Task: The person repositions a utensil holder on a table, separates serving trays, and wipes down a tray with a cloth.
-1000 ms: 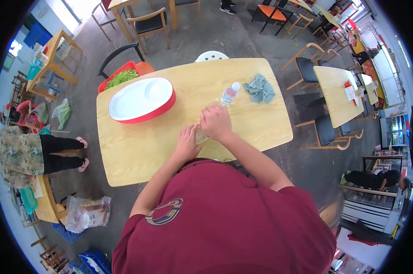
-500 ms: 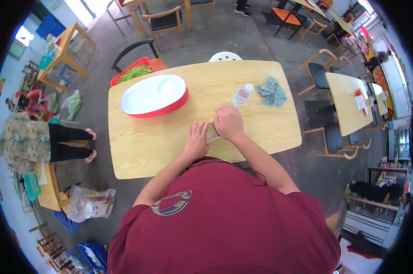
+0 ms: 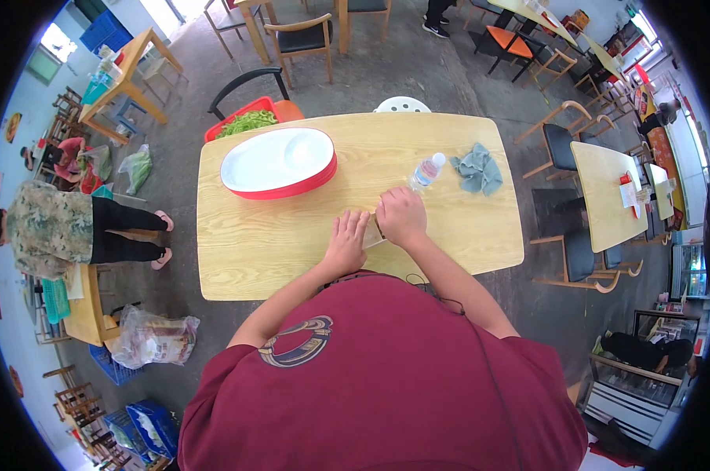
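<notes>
A pale wooden table [image 3: 284, 247] is seen mid-frame, topped by oval red-and-white dishes [image 3: 265, 161] left of top middle, with a plastic bottle [image 3: 426, 173] and crumpled blue-grey cloth [image 3: 478, 169] set to the right.

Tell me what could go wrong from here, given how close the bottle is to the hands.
Two possible risks. The plastic bottle is just beyond the right hand, so a forward push might knock it over. The clear item between that hand and the left hand is mostly covered by them, so a slip could be hard to spot in this view.
</notes>
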The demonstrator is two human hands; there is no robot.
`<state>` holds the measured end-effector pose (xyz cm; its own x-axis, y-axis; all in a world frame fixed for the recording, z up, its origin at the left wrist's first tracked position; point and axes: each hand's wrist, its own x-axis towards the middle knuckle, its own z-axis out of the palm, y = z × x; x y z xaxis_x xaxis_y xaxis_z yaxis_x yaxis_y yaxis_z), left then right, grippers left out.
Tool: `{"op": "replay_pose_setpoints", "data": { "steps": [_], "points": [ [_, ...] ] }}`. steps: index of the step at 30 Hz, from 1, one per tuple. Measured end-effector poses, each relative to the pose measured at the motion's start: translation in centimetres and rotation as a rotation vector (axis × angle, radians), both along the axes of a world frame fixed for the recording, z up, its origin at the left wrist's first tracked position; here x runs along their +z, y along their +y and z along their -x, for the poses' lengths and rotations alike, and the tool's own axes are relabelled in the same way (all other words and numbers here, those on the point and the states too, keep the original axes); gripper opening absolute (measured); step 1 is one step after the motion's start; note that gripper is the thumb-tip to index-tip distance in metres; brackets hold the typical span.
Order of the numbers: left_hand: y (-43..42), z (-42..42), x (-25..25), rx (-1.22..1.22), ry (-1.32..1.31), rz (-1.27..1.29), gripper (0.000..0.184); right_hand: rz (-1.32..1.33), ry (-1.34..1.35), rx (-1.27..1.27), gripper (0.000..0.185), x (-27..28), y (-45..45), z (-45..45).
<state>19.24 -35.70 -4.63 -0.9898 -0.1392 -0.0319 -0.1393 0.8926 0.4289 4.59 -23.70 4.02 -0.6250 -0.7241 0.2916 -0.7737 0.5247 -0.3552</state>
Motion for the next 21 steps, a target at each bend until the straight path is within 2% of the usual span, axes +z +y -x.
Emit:
{"op": "replay_pose_setpoints", "data": {
  "steps": [12,21],
  "points": [
    [0.2,-0.1,0.9,-0.021,0.039,0.054,0.092,0.006,0.040,0.019,0.021,-0.1,0.1,0.3],
    [1.0,-0.2,1.4,0.019,-0.015,0.118,0.096,0.018,0.058,0.018,0.023,-0.3,0.1,0.2]
  ]
}}
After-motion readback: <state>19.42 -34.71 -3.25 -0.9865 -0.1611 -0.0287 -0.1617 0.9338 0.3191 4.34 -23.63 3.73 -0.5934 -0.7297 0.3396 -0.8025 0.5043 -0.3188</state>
